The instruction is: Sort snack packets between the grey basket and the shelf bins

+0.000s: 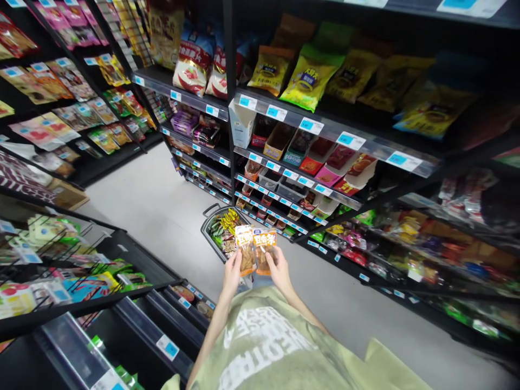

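Green shirt (264,338) at 6 o'clock. Pinched betw. thumb & fingers: L snack pkt (246,261) in L hand (232,271), R snack pkt (263,262) in R hand (280,267); long axes approx. 12–6. Beyond, at 11 o'clock, nearer L hand: basket (205,233).

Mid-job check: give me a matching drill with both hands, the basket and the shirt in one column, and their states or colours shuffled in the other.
1. Left hand
2. Right hand
3. Basket
4. Shirt

A. contains yellow and green packets
B. pale green with white print
C. grips the right pack
D. grips the left pack

Pairs: 1-D; 2-C; 3-A; 4-B
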Action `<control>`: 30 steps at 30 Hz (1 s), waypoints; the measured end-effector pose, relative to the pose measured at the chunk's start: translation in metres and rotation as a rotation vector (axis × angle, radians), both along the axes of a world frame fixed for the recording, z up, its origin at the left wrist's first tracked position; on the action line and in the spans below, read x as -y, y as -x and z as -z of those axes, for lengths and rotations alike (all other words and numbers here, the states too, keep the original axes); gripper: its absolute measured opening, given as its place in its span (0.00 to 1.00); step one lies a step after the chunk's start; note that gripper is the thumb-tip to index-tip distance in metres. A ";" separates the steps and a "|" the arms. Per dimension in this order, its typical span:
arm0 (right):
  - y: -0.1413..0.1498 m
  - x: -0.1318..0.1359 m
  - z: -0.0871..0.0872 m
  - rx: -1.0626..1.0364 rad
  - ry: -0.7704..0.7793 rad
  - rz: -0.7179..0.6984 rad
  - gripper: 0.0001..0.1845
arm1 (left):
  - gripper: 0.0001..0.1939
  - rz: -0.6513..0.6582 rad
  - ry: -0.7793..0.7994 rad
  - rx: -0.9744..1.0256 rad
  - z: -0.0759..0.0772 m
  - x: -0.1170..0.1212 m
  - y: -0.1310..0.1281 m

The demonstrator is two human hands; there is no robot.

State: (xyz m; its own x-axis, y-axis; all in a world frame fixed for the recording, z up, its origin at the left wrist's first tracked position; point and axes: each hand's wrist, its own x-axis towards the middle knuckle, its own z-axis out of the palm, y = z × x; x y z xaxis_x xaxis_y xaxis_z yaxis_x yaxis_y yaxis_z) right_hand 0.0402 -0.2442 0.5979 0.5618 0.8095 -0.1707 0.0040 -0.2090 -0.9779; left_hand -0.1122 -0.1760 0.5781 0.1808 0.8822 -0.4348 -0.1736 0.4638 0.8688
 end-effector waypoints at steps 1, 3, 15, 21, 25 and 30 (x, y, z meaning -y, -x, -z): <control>-0.003 0.000 0.001 0.017 0.010 -0.025 0.21 | 0.28 0.004 -0.003 0.001 0.000 0.000 0.000; -0.008 -0.001 0.004 0.006 0.012 -0.050 0.18 | 0.29 0.010 0.001 0.028 0.000 -0.001 0.000; -0.023 0.007 -0.035 -1.036 -0.164 -0.108 0.29 | 0.29 -0.065 0.105 0.112 -0.011 -0.003 -0.004; -0.019 0.008 -0.038 -1.156 -0.133 -0.072 0.32 | 0.27 -0.061 0.094 0.113 -0.008 -0.003 -0.007; -0.020 0.010 -0.038 -1.192 -0.143 -0.141 0.28 | 0.28 -0.070 0.095 0.103 -0.007 -0.003 -0.009; -0.017 0.015 -0.043 -1.175 -0.130 -0.170 0.26 | 0.28 -0.069 0.111 0.078 -0.004 -0.003 -0.009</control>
State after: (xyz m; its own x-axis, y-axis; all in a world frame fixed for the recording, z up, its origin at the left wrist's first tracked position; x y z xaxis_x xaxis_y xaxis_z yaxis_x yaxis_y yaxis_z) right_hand 0.0569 -0.2593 0.6413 0.0006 0.9076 -0.4198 -0.8891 -0.1916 -0.4156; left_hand -0.1034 -0.1729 0.5822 0.1589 0.8409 -0.5174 -0.2731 0.5410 0.7954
